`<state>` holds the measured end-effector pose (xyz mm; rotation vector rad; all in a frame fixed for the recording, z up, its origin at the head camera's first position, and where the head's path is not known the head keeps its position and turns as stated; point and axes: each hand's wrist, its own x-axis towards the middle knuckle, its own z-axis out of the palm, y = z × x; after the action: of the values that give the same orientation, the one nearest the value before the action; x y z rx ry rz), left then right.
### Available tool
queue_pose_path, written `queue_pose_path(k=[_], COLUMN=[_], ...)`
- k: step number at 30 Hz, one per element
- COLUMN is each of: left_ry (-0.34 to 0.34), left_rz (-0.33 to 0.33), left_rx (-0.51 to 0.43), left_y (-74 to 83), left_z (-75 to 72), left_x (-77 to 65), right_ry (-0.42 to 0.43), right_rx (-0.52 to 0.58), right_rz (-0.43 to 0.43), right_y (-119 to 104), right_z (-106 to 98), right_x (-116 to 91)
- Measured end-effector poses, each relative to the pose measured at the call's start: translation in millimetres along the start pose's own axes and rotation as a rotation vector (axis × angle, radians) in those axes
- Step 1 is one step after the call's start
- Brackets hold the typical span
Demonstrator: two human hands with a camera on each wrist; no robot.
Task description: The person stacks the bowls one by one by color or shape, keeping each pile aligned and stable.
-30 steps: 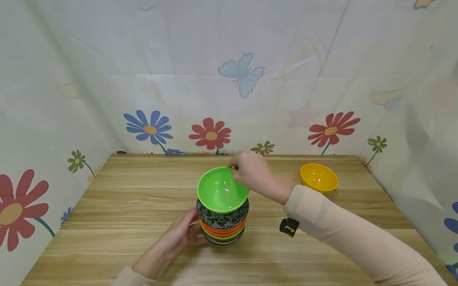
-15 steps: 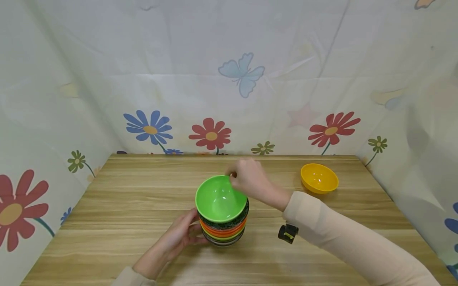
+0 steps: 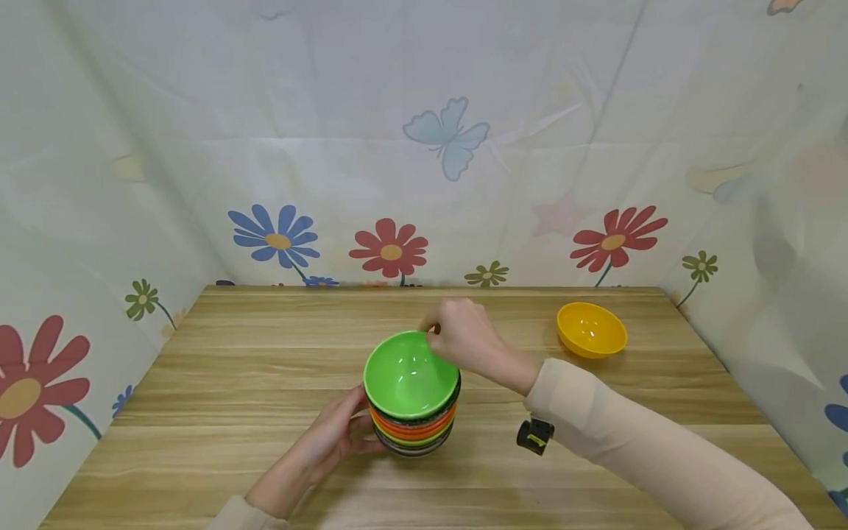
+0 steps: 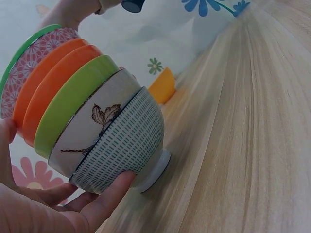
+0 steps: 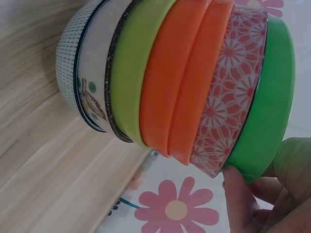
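A bright green bowl [image 3: 407,379] sits at the top of a nested stack of bowls, tilted slightly toward the camera. My right hand [image 3: 467,337] pinches its far right rim between thumb and fingers. Just beneath it the right wrist view shows a red-and-white flowered bowl [image 5: 228,97]. Lower down come two orange bowls [image 5: 165,87], a lime-green bowl [image 4: 77,102], a cream bowl with a leaf drawing [image 4: 92,131] and a green-dashed bowl [image 4: 129,141] at the bottom. My left hand [image 3: 334,429] grips the stack's left side, fingers curled around the lower bowls.
A yellow-orange bowl [image 3: 592,331] stands alone at the back right of the wooden table [image 3: 278,346]. Behind the table hangs a pale cloth [image 3: 318,147] printed with flowers. A small black device [image 3: 535,434] hangs by the right wrist.
The right hand has lowered the green bowl into the stack, covering the flowered bowl's inside in the head view. The left hand has stayed in place on the stack.
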<state>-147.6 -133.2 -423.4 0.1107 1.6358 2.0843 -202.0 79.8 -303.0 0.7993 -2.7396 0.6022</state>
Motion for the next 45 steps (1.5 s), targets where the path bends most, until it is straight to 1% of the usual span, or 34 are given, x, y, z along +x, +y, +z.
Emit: queue_pose_path(k=[7,14,21,29,36,40,45], left_ry=[0.004,0.012,0.011,0.009,0.007,0.008,0.007], left_rz=[0.005,0.004,0.004,0.0,-0.001,-0.001,-0.002], left_rx=[0.0,0.006,0.002,0.001,0.002,0.005,0.011], left_y=[-0.7,-1.3,-1.7,-1.3,-1.1,-1.0,-0.9], left_z=[-0.5,-0.4,-0.6,-0.5,-0.4,-0.3,0.1], left_x=[-0.3,-0.2,-0.2,0.1,0.9,0.9,0.8], right_ry=[-0.004,0.015,0.011,-0.016,-0.029,-0.038,-0.039], right_rx=[-0.004,-0.004,-0.006,-0.007,-0.006,-0.011,-0.003], right_rz=[-0.002,-0.022,-0.012,0.021,0.027,0.021,-0.008], right_y=[3.1,5.5,6.0,5.7,6.6,7.6,8.3], right_z=[2.3,4.0,4.9,5.4,5.2,4.6,4.4], right_x=[-1.2,-2.3,-2.6,-2.6,-3.2,-4.0,-5.0])
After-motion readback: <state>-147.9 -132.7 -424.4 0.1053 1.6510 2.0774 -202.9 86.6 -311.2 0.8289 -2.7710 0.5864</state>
